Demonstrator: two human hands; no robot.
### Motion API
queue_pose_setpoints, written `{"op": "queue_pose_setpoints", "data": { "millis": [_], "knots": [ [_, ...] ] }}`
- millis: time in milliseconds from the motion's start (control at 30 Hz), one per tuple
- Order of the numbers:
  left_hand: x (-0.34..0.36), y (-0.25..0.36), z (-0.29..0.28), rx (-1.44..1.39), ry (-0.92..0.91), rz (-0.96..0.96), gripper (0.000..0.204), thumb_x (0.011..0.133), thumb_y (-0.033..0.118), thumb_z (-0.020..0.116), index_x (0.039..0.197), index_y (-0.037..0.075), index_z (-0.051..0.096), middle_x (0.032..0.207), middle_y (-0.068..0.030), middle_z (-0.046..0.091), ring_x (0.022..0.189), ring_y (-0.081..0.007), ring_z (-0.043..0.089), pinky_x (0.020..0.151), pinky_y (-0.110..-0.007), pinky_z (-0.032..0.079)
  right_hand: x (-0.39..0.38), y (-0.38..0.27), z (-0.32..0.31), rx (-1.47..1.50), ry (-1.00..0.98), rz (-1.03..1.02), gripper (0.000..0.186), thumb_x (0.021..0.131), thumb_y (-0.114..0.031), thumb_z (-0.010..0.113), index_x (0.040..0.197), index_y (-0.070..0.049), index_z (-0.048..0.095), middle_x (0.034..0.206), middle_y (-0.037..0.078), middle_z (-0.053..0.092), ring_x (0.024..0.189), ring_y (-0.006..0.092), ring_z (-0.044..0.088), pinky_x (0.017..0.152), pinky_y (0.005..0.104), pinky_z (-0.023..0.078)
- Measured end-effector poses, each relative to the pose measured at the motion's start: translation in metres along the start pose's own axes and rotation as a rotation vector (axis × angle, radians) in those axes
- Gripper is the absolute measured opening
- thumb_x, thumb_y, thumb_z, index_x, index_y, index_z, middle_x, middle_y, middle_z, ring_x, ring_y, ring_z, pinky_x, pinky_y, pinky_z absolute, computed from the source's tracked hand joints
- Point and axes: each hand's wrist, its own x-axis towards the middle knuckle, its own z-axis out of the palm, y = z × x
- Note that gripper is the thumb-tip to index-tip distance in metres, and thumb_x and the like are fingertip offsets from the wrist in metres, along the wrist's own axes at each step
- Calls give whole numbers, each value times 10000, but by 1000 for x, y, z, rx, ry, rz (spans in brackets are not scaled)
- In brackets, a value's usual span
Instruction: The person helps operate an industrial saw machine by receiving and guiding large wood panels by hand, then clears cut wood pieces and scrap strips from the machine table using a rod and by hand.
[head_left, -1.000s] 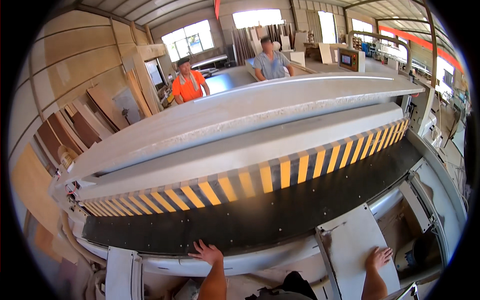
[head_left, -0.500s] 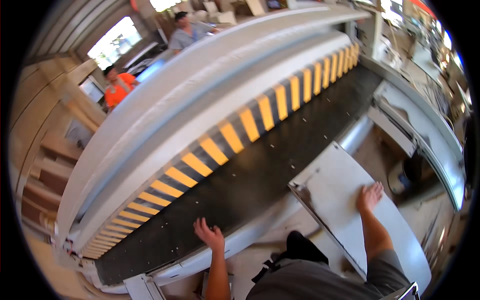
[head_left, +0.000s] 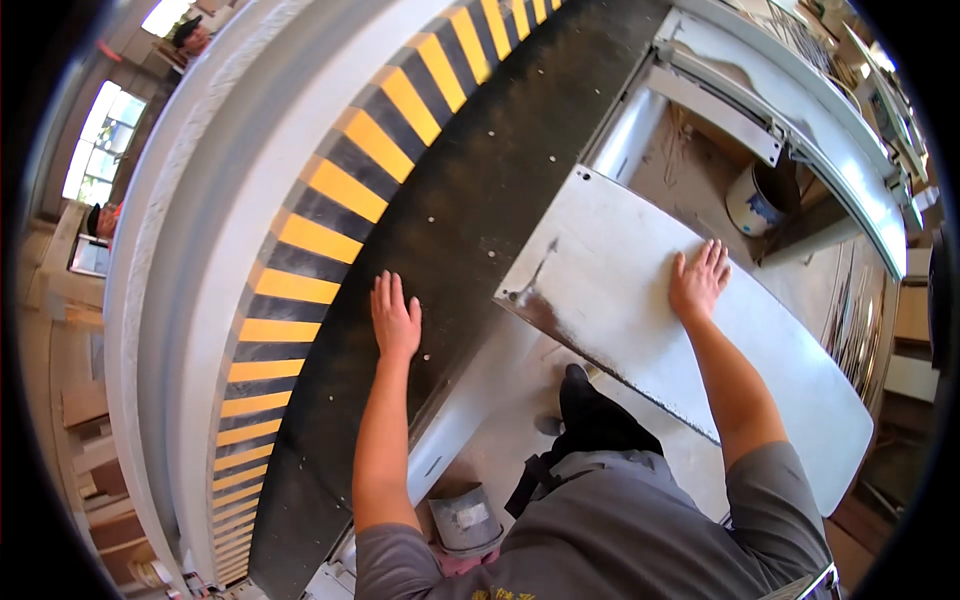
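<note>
My left hand (head_left: 397, 315) lies flat on the dark machine bed (head_left: 455, 215), fingers stretched out and holding nothing. Just left of it runs a guard strip (head_left: 325, 205) with yellow and black stripes, along the foot of a large grey machine beam (head_left: 215, 215). On the right, my right hand (head_left: 700, 283) rests spread on a white metal side table (head_left: 620, 260) with worn, dark-stained edges. Small pale specks dot the bed. Nothing is held in either hand.
Beyond the side table stands a metal frame with a rail (head_left: 840, 190). A stained white bucket (head_left: 762, 200) is on the floor beneath. A grey container (head_left: 467, 520) stands low beside my body. Two people are partly visible behind the beam, at far left.
The view has turned and moved closer to the bed. My left hand has come down flat by the striped strip, where it was raised near the bed's edge. My right hand stays on the side table.
</note>
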Motion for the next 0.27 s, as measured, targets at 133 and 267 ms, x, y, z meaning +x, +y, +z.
{"op": "queue_pose_setpoints", "data": {
  "millis": [133,267],
  "knots": [
    [46,-9,13,154,0,27,606,1030,239,584,1560,-8,425,1656,-226,375,1553,-398,321,1294,-509,240,8,2,10,2,19,-1,801,1077,-501,417,1649,30,236,1752,155,207,1641,303,108,1318,507,81],
    [76,-17,26,251,-20,-2,636,1040,257,569,1592,5,379,1697,-197,321,1588,-362,269,1312,-492,199,11,5,24,-14,27,-6,814,1075,-517,416,1651,28,230,1754,157,196,1640,310,104,1318,513,78]
  ]
}}
